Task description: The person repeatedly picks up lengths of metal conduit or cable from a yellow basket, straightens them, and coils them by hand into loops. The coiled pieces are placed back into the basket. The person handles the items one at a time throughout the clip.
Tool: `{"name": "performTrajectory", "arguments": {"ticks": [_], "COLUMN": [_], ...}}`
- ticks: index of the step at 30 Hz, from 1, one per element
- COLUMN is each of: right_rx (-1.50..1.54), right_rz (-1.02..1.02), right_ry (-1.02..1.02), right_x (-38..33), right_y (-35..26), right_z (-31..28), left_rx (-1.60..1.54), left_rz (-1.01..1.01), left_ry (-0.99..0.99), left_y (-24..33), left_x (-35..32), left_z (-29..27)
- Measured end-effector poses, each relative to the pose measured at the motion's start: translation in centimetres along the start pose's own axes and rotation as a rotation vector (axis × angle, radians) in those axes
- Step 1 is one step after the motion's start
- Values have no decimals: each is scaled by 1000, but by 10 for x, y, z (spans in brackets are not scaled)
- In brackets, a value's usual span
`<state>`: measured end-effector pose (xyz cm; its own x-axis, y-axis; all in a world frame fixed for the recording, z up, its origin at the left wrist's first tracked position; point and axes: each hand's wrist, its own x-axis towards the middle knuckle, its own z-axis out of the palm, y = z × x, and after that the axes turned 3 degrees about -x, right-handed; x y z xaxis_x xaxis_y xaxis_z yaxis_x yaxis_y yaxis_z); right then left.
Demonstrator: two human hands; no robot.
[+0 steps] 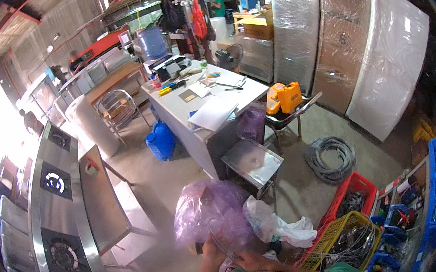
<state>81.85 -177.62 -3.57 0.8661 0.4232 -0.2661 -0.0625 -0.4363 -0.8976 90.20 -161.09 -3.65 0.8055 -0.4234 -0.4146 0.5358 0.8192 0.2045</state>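
Note:
A large, puffed-out purple see-through plastic bag (207, 209) stands close in front of me, low over the floor. My left hand (212, 249) is closed on its near edge. Beside it my right hand (249, 261) is closed too, gripping the gathered plastic at the bag's near right side. Between the two hands runs a thin, pale, curved edge that looks like part of the bag. Whatever lies inside the bag cannot be made out. A white plastic bag (282, 225), crumpled, lies just right of it.
Ahead is a white-topped desk (208, 99) with papers and tools. A metal-topped stool (253, 161) and coiled grey hose (331, 159) stand right of centre. Red (354, 195) and yellow crates (343, 242) sit near right. Steel stove counter (57, 208) lines the left.

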Motion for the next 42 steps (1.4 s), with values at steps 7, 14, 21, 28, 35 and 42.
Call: {"name": "performTrajectory", "arguments": {"ticks": [7, 14, 21, 28, 35, 42], "right_rx": [888, 1993, 1930, 1661, 1617, 1502], "right_rz": [62, 339, 386, 322, 65, -123], "right_ry": [-199, 90, 441, 935, 1032, 423], "right_x": [45, 148, 169, 189, 206, 167], "right_y": [-20, -59, -40, -2, -62, -123], "right_z": [0, -38, -113, -195, -228, -115], "left_rx": [1040, 1402, 1553, 1744, 1675, 2244], "left_rz": [126, 145, 112, 361, 349, 33], "left_ry": [-65, 128, 192, 628, 741, 893], "left_y": [1, 28, 81, 109, 111, 91], "left_x": [-56, -120, -231, -337, -357, -279], "left_z": [-8, 6, 5, -42, -153, -242]}}
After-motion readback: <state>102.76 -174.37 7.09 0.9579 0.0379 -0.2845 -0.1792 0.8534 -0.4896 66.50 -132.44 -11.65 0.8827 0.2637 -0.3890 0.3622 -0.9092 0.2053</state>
